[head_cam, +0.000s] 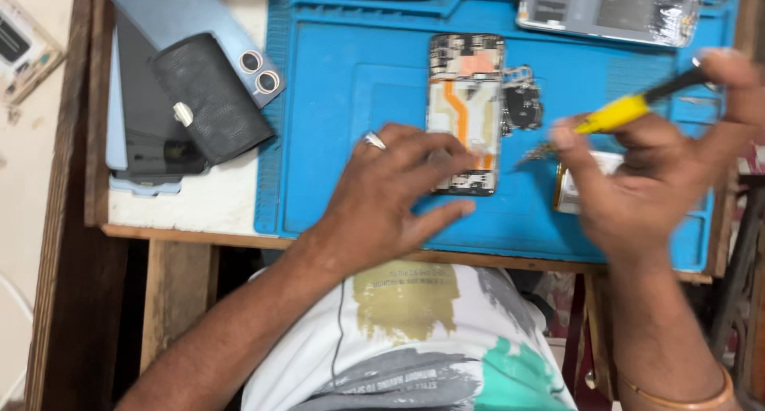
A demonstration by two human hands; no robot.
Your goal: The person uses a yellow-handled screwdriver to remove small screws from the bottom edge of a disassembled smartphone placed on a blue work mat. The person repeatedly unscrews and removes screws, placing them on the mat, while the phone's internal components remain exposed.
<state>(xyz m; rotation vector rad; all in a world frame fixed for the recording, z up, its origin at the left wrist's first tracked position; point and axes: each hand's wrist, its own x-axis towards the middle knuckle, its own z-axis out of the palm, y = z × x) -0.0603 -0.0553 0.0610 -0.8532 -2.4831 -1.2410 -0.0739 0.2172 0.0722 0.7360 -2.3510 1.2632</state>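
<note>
1. A blue work mat [358, 68] covers most of a white-topped wooden table [191, 204]; pale floor shows past the table's left edge.
2. One opened phone [466, 112] lies at the mat's centre, its board and orange ribbon exposed. A second opened phone body [610, 8] sits at the mat's far right corner. Beyond the mat's left edge lie one pale blue phone back [199, 28] with two camera rings and one black case [211, 108].
3. The left hand [390, 196] lies flat, fingers spread, pressing the opened phone's near end.
4. The right hand [661, 172], blurred, is closed around one yellow-handled tool [625, 112], raised near the mat's right edge.
</note>
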